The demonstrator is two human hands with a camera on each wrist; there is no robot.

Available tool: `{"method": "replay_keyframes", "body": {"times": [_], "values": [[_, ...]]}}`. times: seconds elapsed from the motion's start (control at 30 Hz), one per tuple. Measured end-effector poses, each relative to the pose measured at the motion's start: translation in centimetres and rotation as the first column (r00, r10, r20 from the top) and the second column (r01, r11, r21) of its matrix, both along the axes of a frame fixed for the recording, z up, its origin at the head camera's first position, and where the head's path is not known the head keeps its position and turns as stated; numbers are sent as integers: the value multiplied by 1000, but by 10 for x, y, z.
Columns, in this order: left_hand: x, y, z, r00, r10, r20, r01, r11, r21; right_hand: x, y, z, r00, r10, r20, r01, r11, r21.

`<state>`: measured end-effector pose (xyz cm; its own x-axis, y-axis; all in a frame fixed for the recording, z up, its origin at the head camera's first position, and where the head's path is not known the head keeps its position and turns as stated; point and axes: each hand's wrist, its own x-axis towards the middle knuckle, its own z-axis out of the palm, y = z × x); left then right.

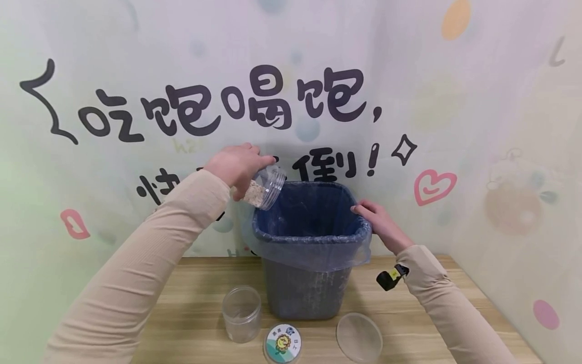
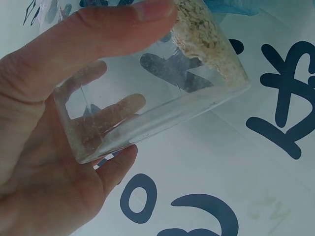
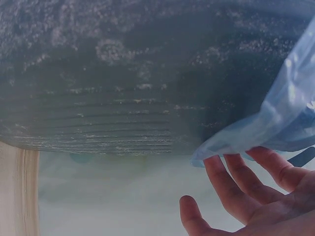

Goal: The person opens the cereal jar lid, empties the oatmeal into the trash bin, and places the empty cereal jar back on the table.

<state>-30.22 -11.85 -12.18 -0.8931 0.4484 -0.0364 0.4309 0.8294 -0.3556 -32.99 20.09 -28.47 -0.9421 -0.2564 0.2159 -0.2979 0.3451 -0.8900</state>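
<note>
My left hand (image 1: 234, 166) grips a clear plastic jar (image 1: 274, 187), tilted on its side with its mouth at the left rim of a grey trash bin (image 1: 304, 293). Pale oat-like flakes (image 2: 211, 44) lie along the jar's lower side toward the mouth; thumb and fingers wrap its base end. A blue plastic bag (image 1: 313, 255) lines the bin and folds over the rim. On the right rim, my right hand (image 1: 382, 225) holds the bin with a digit over the edge. Its other fingers (image 3: 241, 184) reach under the bag's hanging edge in the right wrist view.
In front of the bin on the wooden table (image 1: 182, 303) stand a clear jar (image 1: 241, 321) and a round container with a sunflower-printed lid (image 1: 283, 344). A translucent round lid (image 1: 359, 337) lies to their right. A printed wall sheet (image 1: 477, 126) hangs close behind.
</note>
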Motion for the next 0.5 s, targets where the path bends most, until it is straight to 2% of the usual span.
{"method": "replay_keyframes", "body": {"times": [0.5], "values": [[0,2,-1,1000,8,-4,-8,1000,-18,0,0,-1,1000,4,8,-4,1000,-4]]}}
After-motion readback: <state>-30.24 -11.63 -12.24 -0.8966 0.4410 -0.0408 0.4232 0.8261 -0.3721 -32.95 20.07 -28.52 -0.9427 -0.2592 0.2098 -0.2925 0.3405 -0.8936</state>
